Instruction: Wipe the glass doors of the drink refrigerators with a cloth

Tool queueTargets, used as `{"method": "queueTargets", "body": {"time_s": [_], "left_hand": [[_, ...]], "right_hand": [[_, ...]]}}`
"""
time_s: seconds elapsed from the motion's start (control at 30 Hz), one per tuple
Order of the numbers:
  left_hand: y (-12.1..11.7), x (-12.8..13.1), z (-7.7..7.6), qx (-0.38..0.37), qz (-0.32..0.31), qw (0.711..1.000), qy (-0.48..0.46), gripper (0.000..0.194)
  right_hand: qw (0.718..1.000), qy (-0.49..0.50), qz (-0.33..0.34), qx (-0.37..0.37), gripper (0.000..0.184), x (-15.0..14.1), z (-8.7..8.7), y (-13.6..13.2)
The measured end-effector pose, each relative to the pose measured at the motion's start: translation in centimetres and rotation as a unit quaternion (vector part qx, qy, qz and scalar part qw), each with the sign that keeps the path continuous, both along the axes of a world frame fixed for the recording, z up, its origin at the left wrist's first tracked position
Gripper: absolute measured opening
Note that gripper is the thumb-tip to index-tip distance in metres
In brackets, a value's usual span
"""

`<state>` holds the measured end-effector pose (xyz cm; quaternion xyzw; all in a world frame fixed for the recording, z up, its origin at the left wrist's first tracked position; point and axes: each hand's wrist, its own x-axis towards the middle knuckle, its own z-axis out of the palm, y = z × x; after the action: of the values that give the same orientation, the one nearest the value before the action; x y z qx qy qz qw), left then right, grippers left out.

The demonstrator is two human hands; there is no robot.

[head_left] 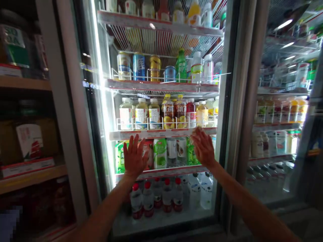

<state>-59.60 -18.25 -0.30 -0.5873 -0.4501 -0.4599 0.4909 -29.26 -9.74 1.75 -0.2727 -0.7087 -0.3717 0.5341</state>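
My left hand (135, 158) is raised in front of the glass door (148, 153) of a lit drinks fridge, its fingers spread and holding nothing. Farther right, my right hand (205, 149) is up at the same door, slightly blurred. Under its fingertips shows a pale, crumpled cloth-like piece (198, 132), partly covered by the fingers. Whether either palm touches the glass is hard to make out. Behind the hands stand green cartons (160, 153), with a row of tea bottles (154, 114) on the shelf above.
A metal door frame (248, 101) runs down the right side, with another drinks fridge (280, 111) beyond it. Dark shelves (27, 168) with large jars stand at the left. Red-capped water bottles (148, 198) fill part of the bottom level. Cans (138, 67) line an upper shelf.
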Motion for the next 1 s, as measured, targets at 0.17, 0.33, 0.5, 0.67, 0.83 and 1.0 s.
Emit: {"method": "queueTargets", "body": {"time_s": [0.17, 0.33, 0.5, 0.67, 0.83, 1.0], "left_hand": [[0.1, -0.1, -0.1, 0.0, 0.001, 1.0, -0.001, 0.059], [0.0, 0.1, 0.0, 0.001, 0.0, 1.0, 0.006, 0.058], [0.2, 0.0, 0.0, 0.004, 0.01, 1.0, 0.005, 0.061], [-0.4, 0.6, 0.2, 0.003, -0.006, 1.0, 0.0, 0.06], [-2.2, 4.0, 2.0, -0.018, -0.132, 0.989, 0.059, 0.055], [-0.5, 7.1, 4.0, -0.016, -0.152, 0.986, 0.069, 0.048]], "right_hand": [[0.968, 0.249, 0.01, 0.038, 0.049, 0.9, 2.4, 1.4], [0.995, -0.088, 0.053, 0.002, 0.05, -2.3, -1.3, -0.9], [0.99, 0.14, 0.014, 0.013, 0.05, 0.7, 0.6, 1.0], [0.98, 0.184, 0.071, 0.014, 0.055, -3.5, 3.5, 0.1], [0.942, 0.129, 0.297, -0.087, 0.054, -12.3, 1.8, -4.9], [0.837, 0.175, 0.488, -0.176, 0.055, -15.1, 1.3, -7.4]]}}
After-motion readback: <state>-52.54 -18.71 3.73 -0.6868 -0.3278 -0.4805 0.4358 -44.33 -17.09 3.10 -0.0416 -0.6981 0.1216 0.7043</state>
